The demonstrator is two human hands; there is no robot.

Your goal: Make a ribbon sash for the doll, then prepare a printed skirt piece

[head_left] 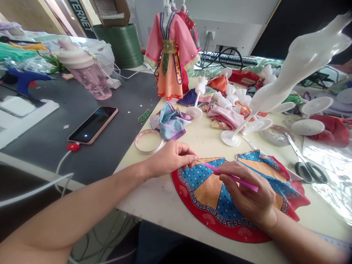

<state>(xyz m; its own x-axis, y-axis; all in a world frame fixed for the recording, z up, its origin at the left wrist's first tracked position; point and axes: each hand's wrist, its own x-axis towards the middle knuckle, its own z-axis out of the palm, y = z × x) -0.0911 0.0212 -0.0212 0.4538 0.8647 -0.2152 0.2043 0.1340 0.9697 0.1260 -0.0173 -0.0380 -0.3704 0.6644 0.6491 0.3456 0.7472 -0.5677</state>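
Observation:
A fan-shaped cloth (pixel 209 189) with blue and orange panels and a red border lies on the cream table top, its right part folded and rumpled. My right hand (pixel 247 187) grips a pink pen-like tool (pixel 244 182) above the cloth, its tip pointing left. At the cloth's upper left edge, my left hand (pixel 176 157) has thumb and forefinger pinched together near the tool's tip. What lies between those fingers is too small to make out. A roll of tape (pixel 149 141) sits just beyond my left hand.
Scissors (pixel 305 161) lie at the right. A white mannequin (pixel 286 77) leans over the table. Behind stand a dressed doll form (pixel 170 55) and heaped fabrics. On the left are a phone (pixel 93 124), a pink bottle (pixel 86 71) and a blue glue gun (pixel 26 80).

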